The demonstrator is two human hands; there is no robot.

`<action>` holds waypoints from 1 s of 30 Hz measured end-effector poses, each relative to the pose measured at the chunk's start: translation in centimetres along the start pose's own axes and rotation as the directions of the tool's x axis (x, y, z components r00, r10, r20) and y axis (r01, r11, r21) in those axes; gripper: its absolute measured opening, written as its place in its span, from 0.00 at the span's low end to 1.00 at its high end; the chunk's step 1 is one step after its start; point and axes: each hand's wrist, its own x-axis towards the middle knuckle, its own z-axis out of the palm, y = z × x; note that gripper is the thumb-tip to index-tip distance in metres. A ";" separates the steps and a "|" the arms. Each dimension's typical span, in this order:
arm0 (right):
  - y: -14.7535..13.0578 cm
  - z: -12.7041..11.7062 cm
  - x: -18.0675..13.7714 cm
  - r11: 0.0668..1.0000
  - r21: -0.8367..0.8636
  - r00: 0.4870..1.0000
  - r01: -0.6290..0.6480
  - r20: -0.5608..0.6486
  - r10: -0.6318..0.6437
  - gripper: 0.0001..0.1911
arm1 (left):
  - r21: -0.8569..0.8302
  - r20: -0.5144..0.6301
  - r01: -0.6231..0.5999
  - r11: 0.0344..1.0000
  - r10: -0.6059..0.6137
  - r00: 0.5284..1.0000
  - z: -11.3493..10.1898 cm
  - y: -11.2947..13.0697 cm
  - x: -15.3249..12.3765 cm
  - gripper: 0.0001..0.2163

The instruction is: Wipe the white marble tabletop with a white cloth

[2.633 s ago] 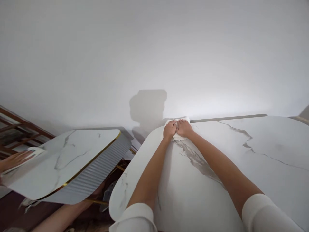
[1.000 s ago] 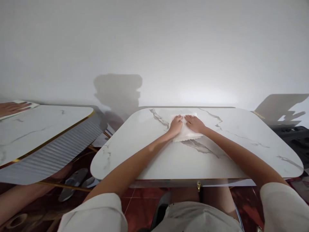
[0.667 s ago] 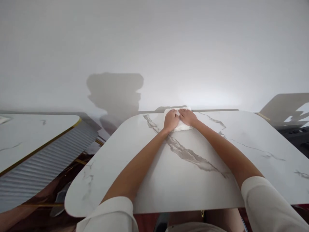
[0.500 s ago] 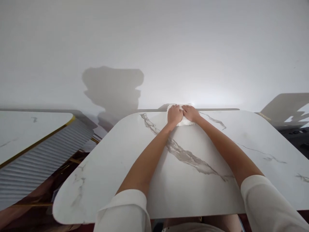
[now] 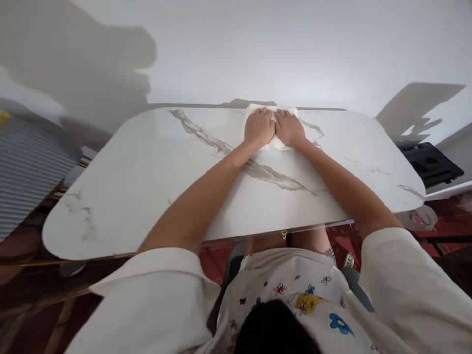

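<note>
A white cloth lies spread on the white marble-patterned table, close to its far edge by the wall. My left hand rests palm down on the cloth's left half, fingers laid flat and pointing at the wall. Beside it, my right hand presses flat on the right half. The thumbs nearly meet in the middle. Both arms stretch forward over the tabletop, and the palms hide much of the cloth.
The wall rises just behind the table's far edge. A black case-like object stands at the right, with a clear plastic bag below it. A grey ribbed panel is at the left. A floral-patterned garment shows below.
The view has tipped downward, showing more of my lap and the floor. Both hands stay flat on the cloth near the table's far edge.
</note>
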 end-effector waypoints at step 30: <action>-1.8 -9.6 -20.8 1.000 0.031 0.990 -0.001 0.140 -0.004 0.28 | -0.129 0.174 -0.075 0.989 0.097 0.980 -0.4 12.2 -14.4 0.26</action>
